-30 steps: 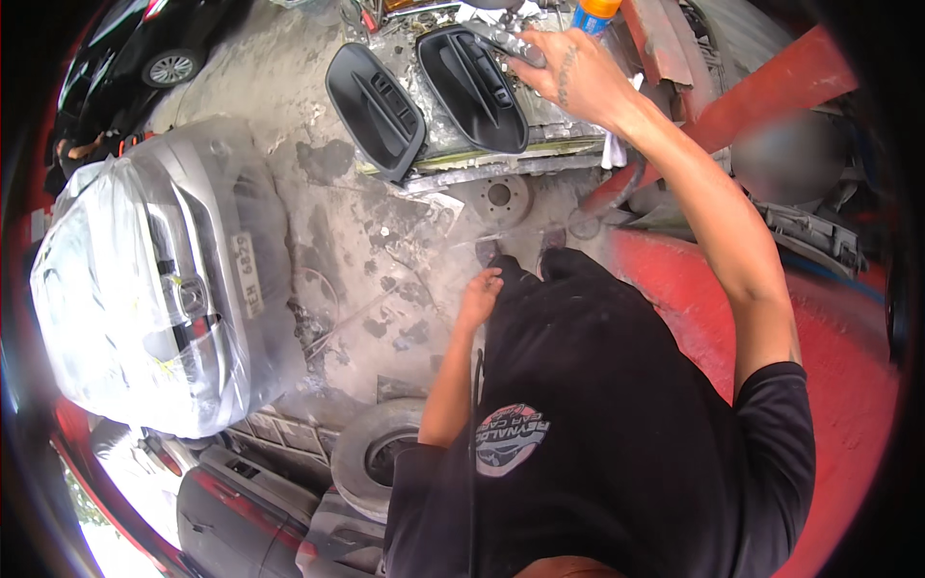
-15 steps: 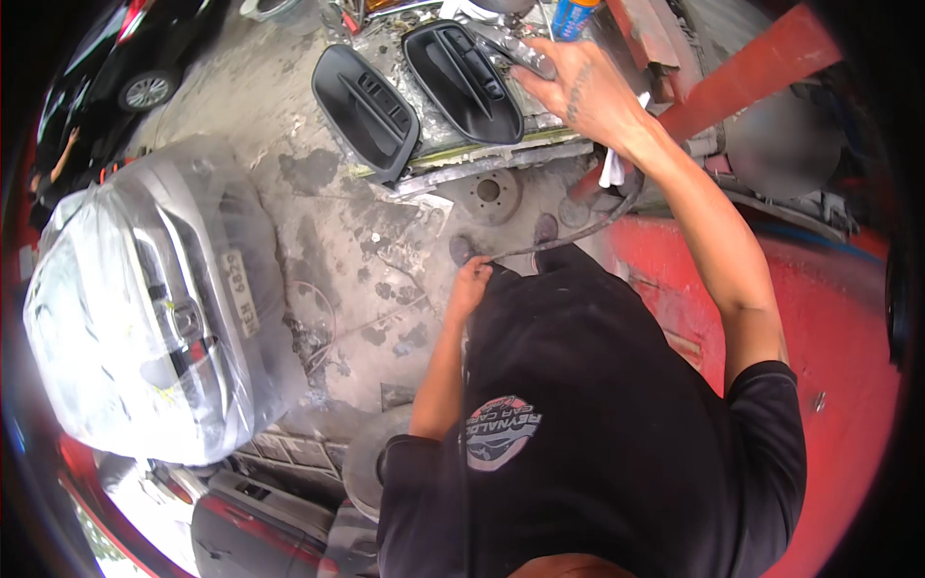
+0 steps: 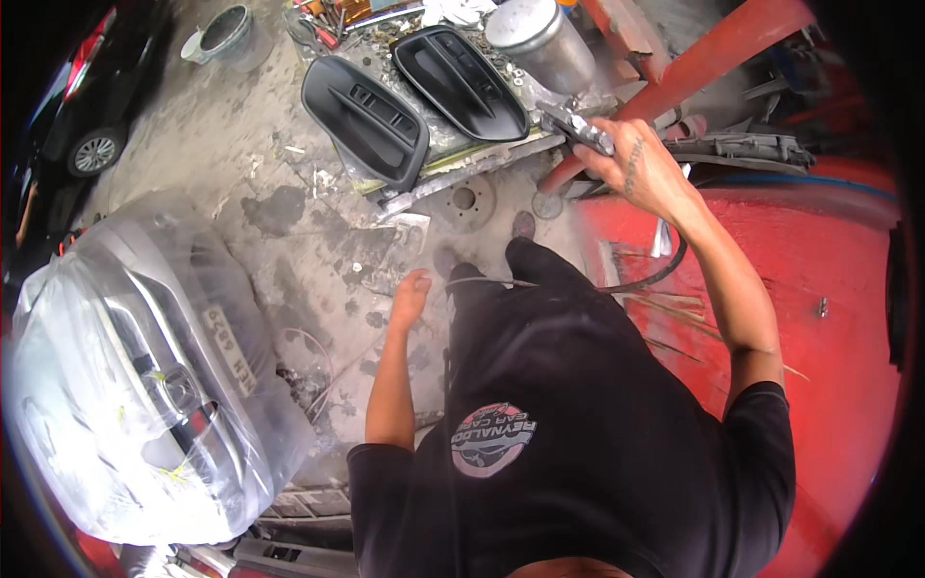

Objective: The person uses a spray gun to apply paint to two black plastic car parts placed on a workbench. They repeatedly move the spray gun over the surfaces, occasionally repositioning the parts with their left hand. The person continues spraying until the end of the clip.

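Since the earlier frame, right hand (image 3: 641, 169) has drawn back from the black trim panels (image 3: 461, 82) toward the board's (image 3: 482, 159) near edge, fingers closed around a grey spray gun (image 3: 576, 127). Left hand (image 3: 412, 294) hangs loose, holding nothing. Judgement: keep nozzle square, wrist steady.

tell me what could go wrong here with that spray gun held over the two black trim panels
1. The right hand grips the spray gun close to the metal can; a swing might knock it over.
2. The black trim panels lie on a board with loose hardware around them, so a nudge could shift them.
3. A hose loops near the feet, a likely trip hazard. The left hand hangs free.
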A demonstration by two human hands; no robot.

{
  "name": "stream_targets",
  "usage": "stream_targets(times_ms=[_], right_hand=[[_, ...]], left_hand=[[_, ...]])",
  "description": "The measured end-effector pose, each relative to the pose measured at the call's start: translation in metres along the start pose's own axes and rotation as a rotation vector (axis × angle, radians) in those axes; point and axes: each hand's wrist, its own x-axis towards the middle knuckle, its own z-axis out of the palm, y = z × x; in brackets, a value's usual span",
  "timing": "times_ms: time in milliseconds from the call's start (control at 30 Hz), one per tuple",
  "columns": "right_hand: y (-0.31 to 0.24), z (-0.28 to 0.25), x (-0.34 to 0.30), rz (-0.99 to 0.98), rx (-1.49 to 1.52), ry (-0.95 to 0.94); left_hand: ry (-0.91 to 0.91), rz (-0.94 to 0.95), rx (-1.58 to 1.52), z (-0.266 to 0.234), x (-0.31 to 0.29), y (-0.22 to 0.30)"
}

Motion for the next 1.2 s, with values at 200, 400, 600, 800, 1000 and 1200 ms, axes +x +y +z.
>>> stream_targets(times_ms=[200,400,600,800,1000,1200], right_hand=[[-0.021,0.01,0.074,-0.286,-0.056,0.328],[-0.04,0.007,0.113,-0.509,-0.173,0.502],[-0.01,0.005,0.037,-0.179,-0.123,0.233],[0.006,0.007,-0.046,0.037,0.017,0.008],[0.012,0.01,-0.061,0.052,0.132,0.24],[0.022,0.022,-0.062,0.057,0.27,0.005]], left_hand=[[0.009,0.039,-0.118,0.011,0.009,-0.025],[-0.087,-0.042,-0.131,0.033,-0.013,-0.02],[-0.211,-0.077,-0.088,0.029,-0.024,-0.013],[-0.125,0.041,-0.019,0.02,-0.004,-0.041],[-0.147,0.014,-0.024,0.002,0.017,-0.019],[-0.147,-0.005,-0.002,0.015,0.002,0.014]])
